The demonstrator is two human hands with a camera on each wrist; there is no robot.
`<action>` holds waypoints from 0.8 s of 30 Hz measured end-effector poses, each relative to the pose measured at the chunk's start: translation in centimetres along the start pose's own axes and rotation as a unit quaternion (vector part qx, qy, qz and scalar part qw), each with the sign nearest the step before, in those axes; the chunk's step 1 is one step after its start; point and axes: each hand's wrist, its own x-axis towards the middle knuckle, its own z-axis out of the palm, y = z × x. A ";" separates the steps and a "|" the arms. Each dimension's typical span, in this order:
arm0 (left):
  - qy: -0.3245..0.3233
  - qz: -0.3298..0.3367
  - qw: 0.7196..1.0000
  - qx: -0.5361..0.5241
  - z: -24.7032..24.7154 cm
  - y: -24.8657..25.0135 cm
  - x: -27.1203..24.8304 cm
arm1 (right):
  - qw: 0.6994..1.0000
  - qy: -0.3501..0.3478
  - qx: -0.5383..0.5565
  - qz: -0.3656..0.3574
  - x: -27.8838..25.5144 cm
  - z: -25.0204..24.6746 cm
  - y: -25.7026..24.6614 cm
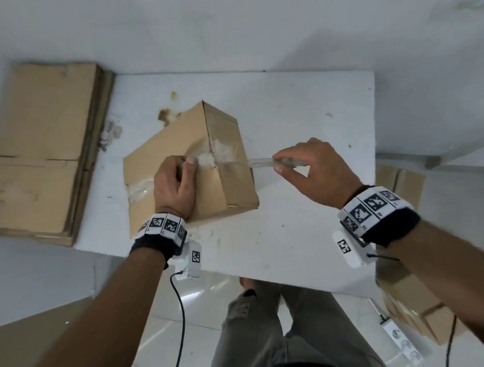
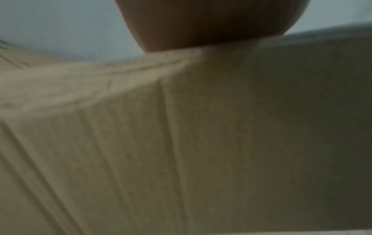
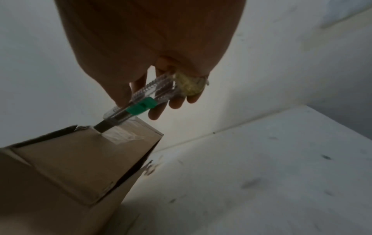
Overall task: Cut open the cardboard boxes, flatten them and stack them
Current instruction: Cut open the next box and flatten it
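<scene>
A brown cardboard box (image 1: 174, 142) sealed with clear tape (image 1: 221, 150) lies skewed on the white table (image 1: 301, 106). My left hand (image 1: 174, 180) lies on top of it with bent fingers and the thumb beside the taped seam, holding it down. In the left wrist view only the heel of that left hand (image 2: 211, 23) shows, against blurred cardboard (image 2: 181, 143). My right hand (image 1: 280, 164) grips a clear utility knife (image 1: 262, 162) at the box's right end. The right wrist view shows the knife (image 3: 141, 105) with its green slider, the dark blade (image 3: 102, 127) stuck into the tape (image 3: 122, 135) on the box (image 3: 80, 159).
A stack of flattened cardboard (image 1: 41, 152) lies at the left, beside the table. More cardboard boxes (image 1: 400, 188) stand on the floor to the right, with a white power strip (image 1: 400, 338) near them. My legs (image 1: 275, 325) are at the table's near edge.
</scene>
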 end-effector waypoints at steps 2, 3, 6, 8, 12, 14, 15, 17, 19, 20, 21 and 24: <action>0.006 -0.003 1.000 0.004 -1.2 -0.2 0.3 | 0.998 -0.012 -0.027 -0.052 1.2 -0.3 -0.8; 0.006 -0.007 1.000 0.005 -1.6 -0.4 0.3 | 0.996 -0.016 -0.043 -0.073 1.6 -0.4 -1.2; 0.008 -0.014 1.000 0.002 -1.6 -0.5 0.3 | 0.991 -0.020 -0.074 -0.111 2.3 -0.9 -1.8; 0.009 -0.011 1.000 -0.003 -1.0 -0.3 0.1 | 0.988 -0.021 -0.095 -0.122 2.4 -1.1 -1.6; -0.030 -0.006 1.000 -0.003 1.7 0.0 -0.9 | 0.983 -0.039 -0.145 -0.110 1.2 -0.2 0.0; -0.070 0.010 0.997 0.020 3.8 -0.2 -1.8 | 0.979 -0.063 -0.182 -0.071 0.2 1.1 1.2; -0.091 0.019 0.995 0.041 5.0 -0.5 -2.3 | 0.975 -0.075 -0.203 -0.048 -0.5 1.9 2.0; -0.125 0.032 0.989 0.075 7.1 -1.4 -3.3 | 0.967 -0.079 -0.242 -0.014 -2.1 3.5 3.7; -0.138 0.041 0.985 0.097 8.7 -2.5 -4.0 | 0.960 -0.058 -0.273 0.000 -3.3 4.9 5.4; -0.135 0.044 0.984 0.103 9.3 -3.0 -4.2 | 0.957 -0.044 -0.287 0.004 -3.5 5.5 5.9; -0.127 0.042 0.986 0.103 9.6 -3.3 -4.2 | 0.954 -0.032 -0.299 0.008 -3.5 6.1 6.3; -0.097 0.017 0.991 0.089 10.0 -3.2 -3.8 | 0.950 0.006 -0.311 0.038 -2.6 8.1 6.3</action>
